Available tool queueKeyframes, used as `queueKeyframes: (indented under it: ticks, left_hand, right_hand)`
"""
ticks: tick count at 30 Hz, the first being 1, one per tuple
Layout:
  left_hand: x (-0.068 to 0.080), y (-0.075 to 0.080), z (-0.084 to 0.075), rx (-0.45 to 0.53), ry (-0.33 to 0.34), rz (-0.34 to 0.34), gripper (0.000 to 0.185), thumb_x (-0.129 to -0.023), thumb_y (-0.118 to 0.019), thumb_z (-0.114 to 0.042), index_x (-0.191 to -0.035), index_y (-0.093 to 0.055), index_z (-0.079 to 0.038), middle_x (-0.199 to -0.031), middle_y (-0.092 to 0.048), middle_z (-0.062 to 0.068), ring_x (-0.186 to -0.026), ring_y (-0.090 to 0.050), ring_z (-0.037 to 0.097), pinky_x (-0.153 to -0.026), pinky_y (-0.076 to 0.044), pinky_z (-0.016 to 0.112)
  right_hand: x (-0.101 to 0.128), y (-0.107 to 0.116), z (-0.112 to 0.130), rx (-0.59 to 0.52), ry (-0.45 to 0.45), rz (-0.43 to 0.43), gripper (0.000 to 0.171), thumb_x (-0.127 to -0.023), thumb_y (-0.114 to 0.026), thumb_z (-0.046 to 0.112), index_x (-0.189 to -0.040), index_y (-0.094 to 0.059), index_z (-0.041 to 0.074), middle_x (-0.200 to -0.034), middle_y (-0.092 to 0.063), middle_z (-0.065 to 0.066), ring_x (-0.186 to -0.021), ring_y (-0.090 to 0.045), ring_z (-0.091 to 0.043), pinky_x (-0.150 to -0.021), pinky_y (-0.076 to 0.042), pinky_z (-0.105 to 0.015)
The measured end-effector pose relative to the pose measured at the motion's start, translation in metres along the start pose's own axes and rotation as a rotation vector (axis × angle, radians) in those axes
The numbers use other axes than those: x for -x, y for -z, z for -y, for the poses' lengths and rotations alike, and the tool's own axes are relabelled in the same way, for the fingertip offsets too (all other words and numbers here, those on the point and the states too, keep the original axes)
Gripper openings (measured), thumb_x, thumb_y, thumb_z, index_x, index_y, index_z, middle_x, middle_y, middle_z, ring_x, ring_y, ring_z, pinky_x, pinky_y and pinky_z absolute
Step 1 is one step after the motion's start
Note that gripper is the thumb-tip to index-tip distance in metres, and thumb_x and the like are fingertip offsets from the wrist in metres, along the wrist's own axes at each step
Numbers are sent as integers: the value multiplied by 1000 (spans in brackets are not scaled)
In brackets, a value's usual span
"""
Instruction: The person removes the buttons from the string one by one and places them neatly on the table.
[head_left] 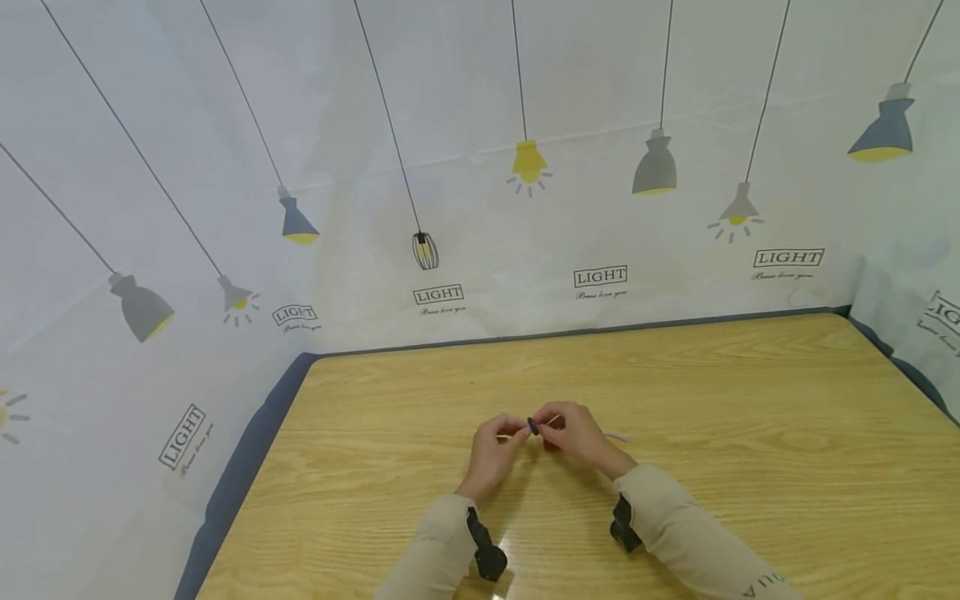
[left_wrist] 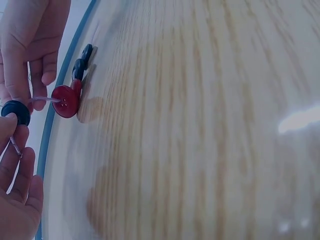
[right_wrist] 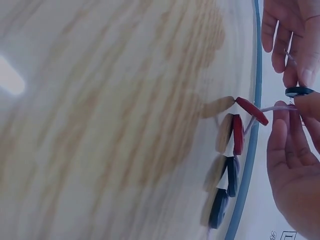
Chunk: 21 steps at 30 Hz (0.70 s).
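- The curled fingers of the left hand (head_left: 495, 457) and right hand (head_left: 579, 435) meet near the centre of the head view, both pinching at one black button (left_wrist: 19, 112).
- That button is a smooth, round disc, held between the two hands above the tabletop (head_left: 360, 483); the head view shows it only as a thin dark sliver.
- A thin, pale string (left_wrist: 44, 99) runs from the fingers; its short end shows by the left hand at the left wrist view's left edge.
- The wrist views reveal four more buttons strung in a row, two red buttons (right_wrist: 238, 135) and two dark buttons (right_wrist: 232, 176); the head view gives just a red patch under the right hand and a bit of string beyond it.
- Small holes show in the nearer red disc only in the left wrist view.
- Two beige sleeves (head_left: 438, 542), each with a black wrist camera (head_left: 489, 557), fill the lower centre of the head view.
- Glossy, streaked wood grain covers the tabletop; a creased wall sheet (head_left: 480, 100) printed with lamps fills the upper frame.
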<state>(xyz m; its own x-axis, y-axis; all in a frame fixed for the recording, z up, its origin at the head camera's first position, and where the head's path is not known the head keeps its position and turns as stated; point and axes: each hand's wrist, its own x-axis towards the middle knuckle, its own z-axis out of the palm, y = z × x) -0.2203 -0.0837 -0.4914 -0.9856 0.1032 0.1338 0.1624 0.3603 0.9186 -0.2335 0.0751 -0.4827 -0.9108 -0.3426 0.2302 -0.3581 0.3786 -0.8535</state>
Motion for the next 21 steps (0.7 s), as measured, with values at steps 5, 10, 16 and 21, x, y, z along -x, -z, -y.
queueKeyframes:
  ticks: [5,10,16,21]
  left_hand:
    - [0,0,1,5,12,3,9,-84,-62,-17,-85,-66,-8,-85,-62,1,-78,-54,14,-69,-45,29]
    - [-3,1,3,11,17,-1,10,-84,-62,-17,-86,-66,-8,-84,-62,1,-80,-55,14,-71,-45,29]
    - [-6,1,5,30,6,-1,11,-83,-62,-15,-87,-65,-6,-86,-63,3,-81,-56,16,-71,-46,29]
    - [-5,4,-5,48,-18,-15,11,-83,-61,-10,-87,-64,0,-87,-63,10,-81,-57,22,-70,-47,32]
  right_hand:
    - [1,1,0,6,-8,-7,6,-83,-60,3,-86,-65,2,-81,-64,-9,-68,-61,-20,-56,-48,-23]
    - [-2,0,-1,-22,-7,-3,7,-84,-59,4,-87,-64,0,-81,-64,-10,-67,-61,-21,-56,-47,-24]
    - [-5,0,-1,-60,-36,2,7,-84,-59,3,-88,-62,-1,-78,-64,-10,-65,-59,-28,-53,-46,-25]
    - [-6,1,2,-80,-52,1,8,-83,-60,2,-88,-63,-3,-75,-63,-10,-63,-58,-28,-52,-46,-26]
